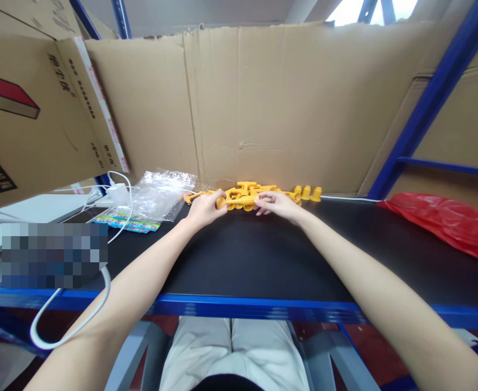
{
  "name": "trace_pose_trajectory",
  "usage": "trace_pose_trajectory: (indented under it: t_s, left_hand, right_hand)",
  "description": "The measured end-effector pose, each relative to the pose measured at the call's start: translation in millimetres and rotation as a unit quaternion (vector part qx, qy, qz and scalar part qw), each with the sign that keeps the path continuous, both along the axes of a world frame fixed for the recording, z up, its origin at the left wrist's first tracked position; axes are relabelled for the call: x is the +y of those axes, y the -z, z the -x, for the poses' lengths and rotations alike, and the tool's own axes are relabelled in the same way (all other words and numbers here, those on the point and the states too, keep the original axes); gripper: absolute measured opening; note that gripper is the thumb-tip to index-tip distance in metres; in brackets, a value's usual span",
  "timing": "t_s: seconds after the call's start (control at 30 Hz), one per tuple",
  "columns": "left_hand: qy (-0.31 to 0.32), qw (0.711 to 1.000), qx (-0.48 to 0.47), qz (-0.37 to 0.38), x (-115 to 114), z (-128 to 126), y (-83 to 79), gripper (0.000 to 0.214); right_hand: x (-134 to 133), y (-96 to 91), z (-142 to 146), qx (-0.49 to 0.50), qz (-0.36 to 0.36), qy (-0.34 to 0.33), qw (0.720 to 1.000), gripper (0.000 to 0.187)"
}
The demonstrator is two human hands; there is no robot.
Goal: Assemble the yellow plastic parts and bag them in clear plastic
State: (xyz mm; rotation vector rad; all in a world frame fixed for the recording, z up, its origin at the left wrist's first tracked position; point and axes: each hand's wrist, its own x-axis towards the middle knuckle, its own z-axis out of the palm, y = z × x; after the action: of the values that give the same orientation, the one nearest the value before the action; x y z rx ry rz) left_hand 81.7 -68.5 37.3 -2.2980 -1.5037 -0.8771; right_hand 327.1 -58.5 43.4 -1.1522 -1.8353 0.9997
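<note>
Both hands are at the back of the black tabletop, in front of a pile of yellow plastic parts (pixel 247 186). My left hand (pixel 206 209) is closed around the rounded end of a long yellow plastic piece (pixel 241 201), thumb on top. The other end of this piece meets the fingertips of my right hand (pixel 277 205), which are pinched on it, with the lower fingers loosely curled. The piece lies roughly level between the hands. Its exact kind is too small to tell. Right of the pile, small yellow cups (pixel 316 194) stand upside down in a row.
A clear plastic bag (pixel 157 193) and colourful packets (pixel 129 222) lie to the left, near a white charger (pixel 118 194) with cables. A red plastic bag (pixel 442 222) is at the right. Cardboard (pixel 283 108) walls the back; a blue frame edge (pixel 255 306) runs along the front.
</note>
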Motion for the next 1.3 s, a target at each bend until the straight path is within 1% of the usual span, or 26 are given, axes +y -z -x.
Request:
trace_pose_trajectory:
  t_s: [0.47, 0.7, 0.77, 0.83, 0.9, 0.97, 1.03, 1.1, 1.17, 1.2, 1.27, 1.3]
  left_hand:
    - [0.004, 1.0, 0.002, -0.005, 0.8, 0.7, 1.8, 0.029]
    - [0.008, 1.0, 0.007, -0.005, 0.2, 1.4, 1.0, 0.03]
    - [0.022, 1.0, 0.002, -0.009, -1.3, 1.2, -0.5, 0.036]
    - [0.035, 0.999, -0.015, -0.007, -2.0, 1.9, -2.0, 0.046]
    - [0.033, 0.998, -0.046, -0.003, 0.4, 4.5, -2.4, 0.053]
    - [0.009, 0.997, -0.074, 0.001, 7.0, 10.1, -0.3, 0.05]
    - [-0.044, 0.996, -0.079, 0.011, 17.0, 18.8, 4.8, 0.044]
    - [-0.107, 0.991, -0.058, 0.047, 28.2, 28.9, 12.2, 0.046]
    - [-0.153, 0.983, -0.029, 0.099, 38.1, 38.4, 20.5, 0.049]
    - [-0.165, 0.978, -0.014, 0.124, 42.2, 42.3, 24.5, 0.05]
    - [-0.174, 0.97, 0.004, 0.167, 48.2, 47.8, 31.7, 0.051]
    - [-0.175, 0.967, 0.01, 0.186, 50.5, 49.5, 34.6, 0.052]
  right_hand:
    - [-2.7, -2.3, 3.0, 0.028, 0.019, -0.001, 0.999, 0.029]
    - [-0.8, 0.1, 3.5, 0.065, 0.023, -0.016, 0.997, 0.03]
    - [-1.8, -1.0, 4.4, 0.078, 0.012, -0.008, 0.997, 0.029]
    - [-2.2, -2.3, 5.0, 0.087, -0.004, 0.01, 0.996, 0.028]
    - [-0.6, -2.8, 5.0, 0.105, -0.022, 0.036, 0.994, 0.029]
    - [3.1, -2.1, 4.2, 0.131, -0.045, 0.064, 0.988, 0.032]
    - [7.6, -0.5, 2.5, 0.147, -0.078, 0.092, 0.982, 0.036]
    - [10.5, 0.6, 0.2, 0.131, -0.136, 0.126, 0.974, 0.041]
    - [10.0, 0.5, -2.5, 0.067, -0.228, 0.164, 0.957, 0.043]
    - [8.5, -0.2, -3.8, 0.02, -0.277, 0.183, 0.943, 0.042]
    - [4.1, -2.3, -6.0, -0.082, -0.359, 0.208, 0.906, 0.039]
    - [2.1, -3.6, -6.7, -0.129, -0.388, 0.214, 0.887, 0.038]
